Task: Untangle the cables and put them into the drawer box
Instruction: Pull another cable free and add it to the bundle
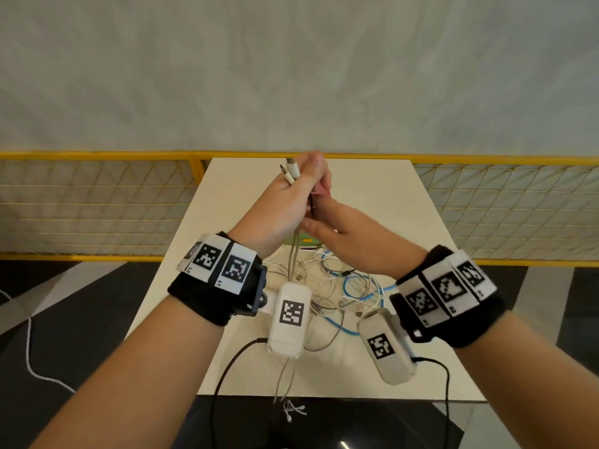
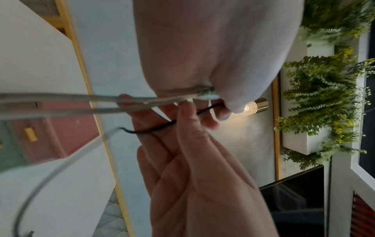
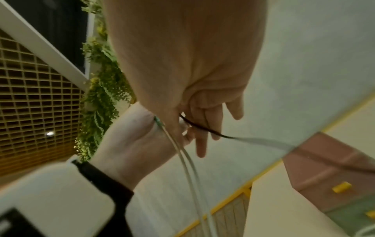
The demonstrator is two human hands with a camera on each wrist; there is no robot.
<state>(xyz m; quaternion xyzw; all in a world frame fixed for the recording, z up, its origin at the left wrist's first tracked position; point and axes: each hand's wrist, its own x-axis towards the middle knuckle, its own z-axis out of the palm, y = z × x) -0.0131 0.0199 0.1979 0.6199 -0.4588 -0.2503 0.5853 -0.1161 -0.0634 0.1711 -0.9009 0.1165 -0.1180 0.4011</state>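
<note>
My left hand (image 1: 291, 192) is raised above the table and grips two beige-white cables (image 1: 293, 251), whose plugs (image 1: 289, 171) stick out above the fist. Those cables (image 2: 81, 102) hang down to the tangled pile of white, beige and blue cables (image 1: 337, 286) on the table. My right hand (image 1: 327, 222) sits just under the left and pinches a thin black cable (image 1: 311, 205) between thumb and fingers; this black cable (image 3: 202, 128) trails off sideways. The pink and green drawer box (image 3: 334, 176) with yellow handles stands behind the pile, mostly hidden by my hands in the head view.
The cream table (image 1: 382, 196) is narrow, with a yellow mesh fence (image 1: 97, 202) behind it. Some cable ends (image 1: 285, 380) hang over the near edge toward the dark floor. A white cord (image 1: 29, 351) lies on the floor to the left.
</note>
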